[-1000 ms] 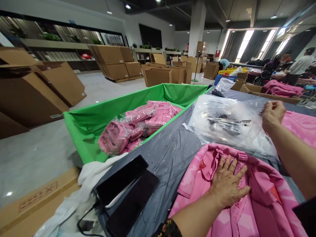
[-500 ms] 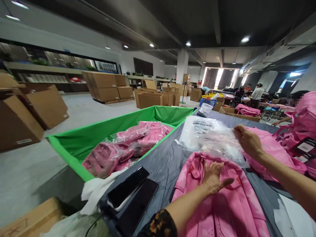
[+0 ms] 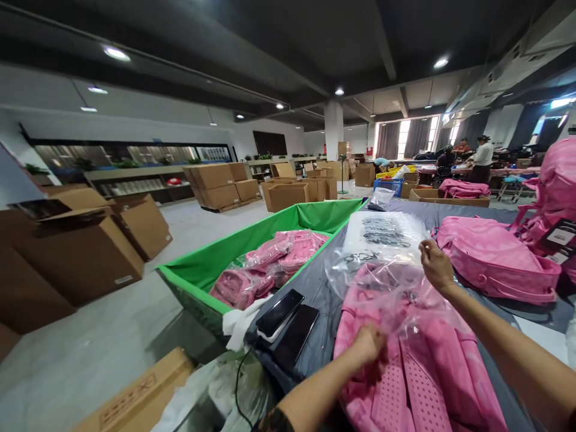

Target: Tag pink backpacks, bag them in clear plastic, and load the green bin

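A pink backpack [image 3: 450, 366] lies on the grey-covered table in front of me, its perforated shoulder straps facing up. Over its top end spreads a clear plastic bag [image 3: 391, 285]. My right hand [image 3: 436, 264] pinches the bag's far right edge. Low over the backpack's left side, my left hand [image 3: 371, 345] is closed at the near edge of the plastic; its fingertips are partly hidden. Just beyond lies a stack of flat clear bags with dark print [image 3: 382, 231].
At left, a green-lined bin [image 3: 216, 267] holds several bagged pink backpacks [image 3: 270, 258]. Two dark phones [image 3: 292, 333] lie at the table's left edge. More pink backpacks [image 3: 495, 255] sit at right. Cardboard boxes [image 3: 90, 258] stand on the floor; people work far back.
The plastic bag has come toward me, onto the backpack's top. My left hand has gone from spread on the backpack to closed and nearer. The camera view has swung left.
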Demonstrator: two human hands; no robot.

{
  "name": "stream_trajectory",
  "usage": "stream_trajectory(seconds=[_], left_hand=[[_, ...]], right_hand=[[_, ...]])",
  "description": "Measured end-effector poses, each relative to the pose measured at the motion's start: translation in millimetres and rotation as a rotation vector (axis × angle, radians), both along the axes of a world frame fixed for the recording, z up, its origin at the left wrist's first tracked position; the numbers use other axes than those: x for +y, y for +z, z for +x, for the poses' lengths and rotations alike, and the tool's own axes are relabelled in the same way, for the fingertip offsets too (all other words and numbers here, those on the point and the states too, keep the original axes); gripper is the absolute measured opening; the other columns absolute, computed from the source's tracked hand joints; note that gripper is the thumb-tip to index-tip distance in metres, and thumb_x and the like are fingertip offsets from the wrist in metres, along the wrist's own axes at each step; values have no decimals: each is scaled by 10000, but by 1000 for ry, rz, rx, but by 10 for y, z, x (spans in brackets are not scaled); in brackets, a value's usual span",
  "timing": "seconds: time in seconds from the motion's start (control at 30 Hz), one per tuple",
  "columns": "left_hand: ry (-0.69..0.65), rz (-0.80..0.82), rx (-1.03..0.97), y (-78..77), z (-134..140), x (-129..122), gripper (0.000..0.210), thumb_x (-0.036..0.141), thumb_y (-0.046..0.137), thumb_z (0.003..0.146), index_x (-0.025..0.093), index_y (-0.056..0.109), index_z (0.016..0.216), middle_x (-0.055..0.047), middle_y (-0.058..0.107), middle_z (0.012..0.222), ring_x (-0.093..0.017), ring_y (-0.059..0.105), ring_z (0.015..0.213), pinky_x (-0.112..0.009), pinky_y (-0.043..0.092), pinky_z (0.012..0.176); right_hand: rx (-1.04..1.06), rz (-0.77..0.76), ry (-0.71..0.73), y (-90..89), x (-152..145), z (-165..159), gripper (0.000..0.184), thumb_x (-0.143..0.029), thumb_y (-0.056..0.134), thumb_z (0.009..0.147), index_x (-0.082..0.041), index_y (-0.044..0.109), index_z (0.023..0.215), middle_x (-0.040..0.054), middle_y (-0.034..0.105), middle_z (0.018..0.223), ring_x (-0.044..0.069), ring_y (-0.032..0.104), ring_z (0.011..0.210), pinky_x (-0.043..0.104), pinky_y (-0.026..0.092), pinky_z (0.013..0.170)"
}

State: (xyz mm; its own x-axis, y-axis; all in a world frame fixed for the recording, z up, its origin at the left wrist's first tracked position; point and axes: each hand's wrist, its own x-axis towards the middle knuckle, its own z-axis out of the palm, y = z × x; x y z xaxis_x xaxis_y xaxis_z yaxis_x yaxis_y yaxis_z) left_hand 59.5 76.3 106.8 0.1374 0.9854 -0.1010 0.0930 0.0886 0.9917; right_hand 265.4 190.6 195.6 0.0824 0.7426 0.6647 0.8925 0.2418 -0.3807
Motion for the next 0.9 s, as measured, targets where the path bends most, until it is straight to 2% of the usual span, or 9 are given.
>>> stream_trajectory(seconds=[0.07,0.13,0.23,0.3,0.37,0.5,0.63,0.77,0.9], left_hand=[[42,253,207,-7,-70,-292,329,383,789,745,202,568,582,-4,521,518,-225,614,633,-360,489,711],[186,714,467,70,-54,-499,186,379,756,804,207,686,810,-50,662,731,-239,645,762,-401,503,823],[465,1234,827,274,-17,-514,451,274,674,893,174,598,1326,-148,676,1227,-298,616,1145,-483,443,1046],[592,1187,1006,350,-100,-364,598,197,672,877,131,499,1445,-180,608,1358,-324,541,1271,-510,404,1092],[610,998,1127,306,-295,-216,533,169,672,871,142,558,1390,-153,661,1250,-317,581,1172,-513,432,1037],[551,818,1197,-49,-820,-269,179,135,605,932,189,710,1066,-57,703,935,-254,613,920,-460,452,920],[700,898,1083,-454,-1132,-606,191,155,509,1004,189,698,1013,-45,687,908,-222,601,883,-403,422,900],[765,882,917,-704,-1142,-723,231,289,476,1041,200,688,1018,-15,635,796,-206,581,775,-360,425,807],[875,812,723,-736,-1171,-589,326,448,487,1022,202,702,1026,13,567,702,-195,561,684,-337,440,729]], right_hand=[[-46,36,1,-6,-16,-10,261,-315,352,1007,-195,576,947,-4,495,529,158,418,433,263,185,502],[-130,58,66,-97,-131,-163,309,-337,345,1022,-190,598,922,-15,465,489,146,372,401,268,142,493],[-270,73,217,-302,-444,-506,363,-359,339,1043,-186,631,913,7,538,524,137,428,425,264,163,491],[-342,74,315,-414,-693,-668,358,-364,360,1048,-188,646,924,26,608,588,136,505,481,254,216,502],[-441,105,401,-490,-922,-704,292,-357,420,1038,-188,655,1000,44,673,688,142,573,555,247,276,518],[-750,205,428,-608,-1180,-380,335,-102,496,920,-207,620,1213,37,715,844,144,611,614,252,345,529],[-810,165,195,-723,-1102,272,329,-22,454,861,-209,676,1016,60,713,889,162,634,673,264,361,537],[-454,-84,84,-782,-895,780,220,-300,468,915,-226,636,794,72,677,793,194,604,618,284,351,522],[283,-378,172,-710,-882,755,430,-658,444,862,-241,528,797,8,556,596,163,479,466,276,358,462]])
